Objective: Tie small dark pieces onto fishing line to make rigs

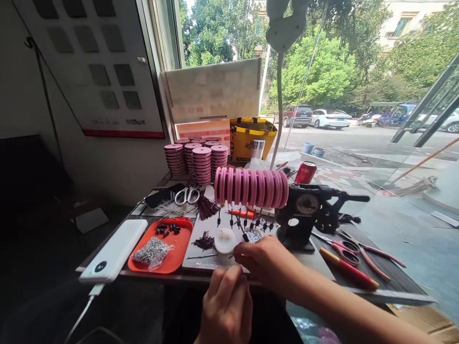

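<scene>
My left hand is at the table's near edge, fingers curled and pinched together on something too small to make out. My right hand reaches in from the right, fingers bent in a pinch just above the left hand, beside a small round white dish and a little dish of glittery bits. Behind them a row of pink spools sits on a rod, with several thin lines ending in dark weights hanging down from it.
An orange tray holds a bag of small metal parts and black bits. A white power bank lies at left. Stacked pink spools, silver scissors, a black winder, red-handled scissors, a red pen and a yellow box crowd the table.
</scene>
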Demonstrator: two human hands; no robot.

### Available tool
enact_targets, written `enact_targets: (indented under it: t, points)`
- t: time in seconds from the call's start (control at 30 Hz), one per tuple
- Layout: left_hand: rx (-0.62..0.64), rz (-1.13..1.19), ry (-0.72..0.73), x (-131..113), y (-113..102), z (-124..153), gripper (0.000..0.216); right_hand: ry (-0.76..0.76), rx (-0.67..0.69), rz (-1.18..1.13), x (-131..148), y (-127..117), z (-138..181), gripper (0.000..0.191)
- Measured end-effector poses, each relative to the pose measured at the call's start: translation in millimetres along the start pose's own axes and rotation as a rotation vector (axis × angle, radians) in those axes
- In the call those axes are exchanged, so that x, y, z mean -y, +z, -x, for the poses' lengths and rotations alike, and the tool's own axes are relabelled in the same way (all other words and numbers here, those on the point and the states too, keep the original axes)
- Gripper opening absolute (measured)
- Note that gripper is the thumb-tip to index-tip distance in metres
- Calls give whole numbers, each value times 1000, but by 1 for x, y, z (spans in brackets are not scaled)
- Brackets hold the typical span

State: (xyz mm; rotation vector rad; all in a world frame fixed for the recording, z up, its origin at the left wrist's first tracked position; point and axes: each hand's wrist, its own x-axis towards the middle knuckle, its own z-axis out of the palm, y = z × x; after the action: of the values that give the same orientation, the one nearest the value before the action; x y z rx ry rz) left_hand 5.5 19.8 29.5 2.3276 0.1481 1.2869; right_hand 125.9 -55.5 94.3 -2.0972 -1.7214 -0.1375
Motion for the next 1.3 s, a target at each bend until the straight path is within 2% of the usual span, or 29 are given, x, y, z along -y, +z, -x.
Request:
enact_targets:
  t: [0.1, 0.17, 0.23, 0.3, 0.37, 0.4, 0.47, 0.57, 0.7, 0.9, 1.0, 1.07, 1.13, 1.2, 1.3]
  points:
    - [104, 69, 45, 4, -4, -5, 30, 7, -17, -22, -2, 2, -4, 25]
    - [116, 202, -19, 4, -6, -9, 27, 6, -35, -25, -2, 3, -3, 22]
    - [102, 413, -294, 1, -4, -11, 18, 3, -55, -22, -3, 2, 4, 18]
    - [154, 690, -716, -2, 0, -11, 13, -33, -111, -19, -3, 0, 18, 16]
    - [243, 976, -1092, -5, 4, -9, 10, -113, -236, 5, -3, -3, 38, 21]
    - [272, 1088, -1233, -6, 5, -8, 8, -161, -304, 29, -4, -3, 49, 25]
    - [284, 1234, -1422, -7, 7, -7, 7, -251, -349, 88, -6, -3, 69, 32]
    - [276, 1340, -1556, -8, 6, -6, 11, -361, -274, 145, -6, 3, 86, 38]
    - [269, 1424, -1612, -9, 5, -7, 14, -466, -286, 212, -4, 16, 83, 33]
    - [286, 1440, -1650, -10, 6, -8, 15, -431, -328, 174, -5, 26, 81, 39]
    - [290, 1413, -1691, -10, 6, -7, 16, -337, -421, 53, -6, 31, 86, 42]
    - [331, 1393, -1656, -10, 7, -7, 15, -180, -426, -138, -5, 34, 89, 45]
    - [422, 1351, -1547, -10, 7, -7, 11, -23, -326, -362, -5, 36, 93, 44]
    - [494, 1197, -1370, -11, 7, -9, 5, 65, -210, -522, -5, 40, 96, 41]
    - [409, 776, -943, -12, 6, -10, 11, 41, -224, -540, -2, 46, 98, 43]
